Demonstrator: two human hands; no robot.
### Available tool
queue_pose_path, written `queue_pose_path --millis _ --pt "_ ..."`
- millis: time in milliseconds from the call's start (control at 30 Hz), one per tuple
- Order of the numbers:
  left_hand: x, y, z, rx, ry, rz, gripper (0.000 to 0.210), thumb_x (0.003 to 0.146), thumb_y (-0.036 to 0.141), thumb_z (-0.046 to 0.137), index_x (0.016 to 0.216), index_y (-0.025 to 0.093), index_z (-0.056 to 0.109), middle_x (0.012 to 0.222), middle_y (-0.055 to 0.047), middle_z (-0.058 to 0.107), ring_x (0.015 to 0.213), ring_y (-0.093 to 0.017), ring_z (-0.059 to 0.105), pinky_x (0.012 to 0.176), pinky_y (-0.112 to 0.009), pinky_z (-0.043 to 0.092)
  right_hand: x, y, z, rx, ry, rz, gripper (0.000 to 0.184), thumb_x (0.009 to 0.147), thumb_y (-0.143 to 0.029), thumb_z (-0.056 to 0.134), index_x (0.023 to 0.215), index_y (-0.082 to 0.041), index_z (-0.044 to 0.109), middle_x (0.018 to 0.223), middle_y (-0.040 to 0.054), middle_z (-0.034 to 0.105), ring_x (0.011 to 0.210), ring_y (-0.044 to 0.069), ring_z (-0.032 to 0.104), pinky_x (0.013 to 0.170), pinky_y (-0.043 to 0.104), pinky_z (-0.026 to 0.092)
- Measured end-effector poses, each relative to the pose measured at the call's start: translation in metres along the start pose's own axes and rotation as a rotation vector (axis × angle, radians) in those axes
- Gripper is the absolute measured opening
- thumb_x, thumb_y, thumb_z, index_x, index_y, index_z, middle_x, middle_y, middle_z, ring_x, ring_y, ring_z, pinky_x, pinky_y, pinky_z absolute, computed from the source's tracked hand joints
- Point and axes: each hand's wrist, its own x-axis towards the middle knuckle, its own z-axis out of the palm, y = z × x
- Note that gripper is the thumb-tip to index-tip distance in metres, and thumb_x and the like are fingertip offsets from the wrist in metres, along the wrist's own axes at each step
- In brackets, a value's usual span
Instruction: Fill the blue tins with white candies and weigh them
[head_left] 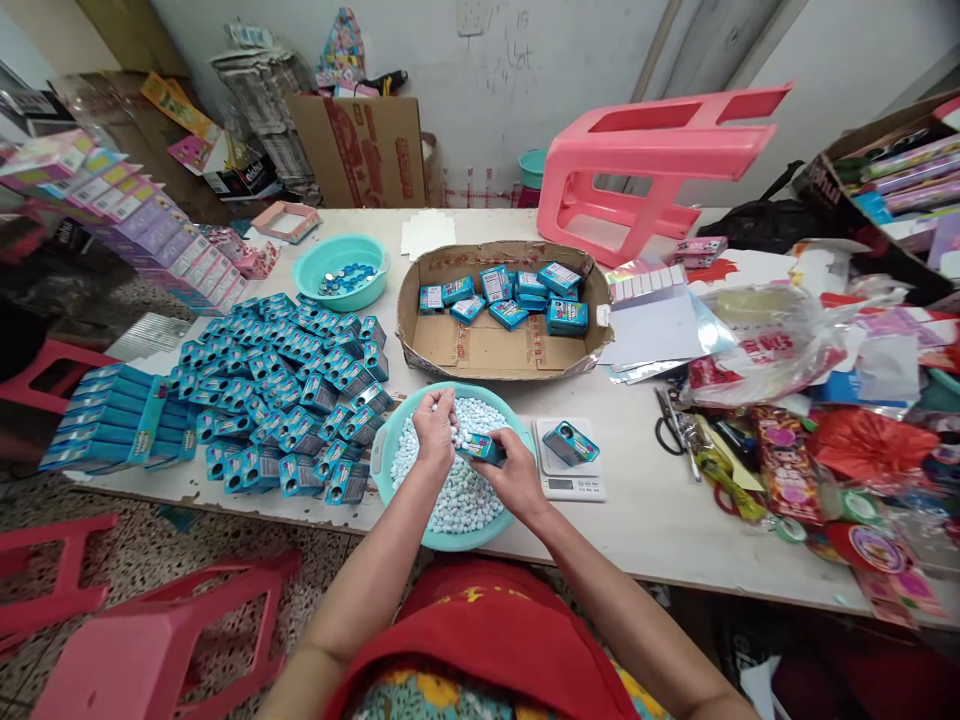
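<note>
A turquoise basin full of small pale candies sits at the table's front edge. Over it my right hand grips a small blue box lying on its side, one end turned toward my left hand. My left hand is closed, fingertips pinched together beside that end, with a few white candies at the fingers. How many candies it holds is hidden. Just right of the basin, another blue box with a round hole rests on a white digital scale.
Many blue boxes crowd the table's left, near a basin of round lids. A cardboard tray holds several blue boxes. Scissors, plastic bags and a pink stool lie to the right.
</note>
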Motion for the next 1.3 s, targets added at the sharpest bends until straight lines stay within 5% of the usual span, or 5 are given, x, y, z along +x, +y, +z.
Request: queue_pose_path --millis 333,700,867,1133,1300 --pt "0.001 -0.01 0.0 -0.036 0.007 -0.035 0.03 0.069 0.038 0.068 0.07 0.016 0.048 0.051 0.008 0.039 0.036 -0.002 0.031 0.034 -0.016 0.021 -0.002 0.009 -0.005 -0.003 0.004 0.003 0.021 0.069 -0.025 0.064 0.089 -0.021 0.056 0.087 0.0018 0.06 0.082 0.02 0.056 0.074 0.031 0.044" --pt "-0.014 -0.002 0.014 0.031 -0.134 0.025 0.027 0.072 0.037 0.067 0.073 0.017 0.049 0.05 0.009 0.037 0.036 -0.003 0.03 0.034 -0.017 0.021 -0.005 0.023 -0.001 0.146 0.036 0.049 0.027 0.068 -0.028 0.067 0.093 -0.021 0.058 0.089 0.0017 0.062 0.082 0.019 0.056 0.075 0.032 0.045" --pt "-0.012 0.011 0.009 -0.094 -0.128 -0.011 0.027 0.07 0.034 0.069 0.076 0.017 0.049 0.052 0.009 0.037 0.038 -0.002 0.03 0.035 -0.015 0.021 -0.008 0.036 -0.006 0.27 0.049 0.08 0.031 0.069 -0.03 0.068 0.096 -0.021 0.057 0.092 0.0022 0.061 0.084 0.019 0.056 0.077 0.032 0.046" --pt "-0.024 -0.008 0.021 -0.016 -0.08 0.075 0.029 0.075 0.039 0.066 0.072 0.017 0.046 0.05 0.009 0.033 0.039 -0.003 0.03 0.037 -0.016 0.025 -0.005 0.042 -0.002 0.295 0.036 0.092 0.032 0.067 -0.028 0.07 0.095 -0.02 0.056 0.092 0.0019 0.06 0.086 0.019 0.056 0.078 0.032 0.045" --pt "-0.019 -0.01 0.02 0.001 -0.079 0.033 0.027 0.072 0.035 0.068 0.073 0.018 0.046 0.048 0.011 0.023 0.036 -0.003 0.02 0.034 -0.016 0.015 -0.009 0.041 -0.012 0.263 0.037 0.099 0.029 0.065 -0.025 0.07 0.091 -0.021 0.057 0.088 0.0005 0.06 0.084 0.019 0.056 0.077 0.032 0.046"
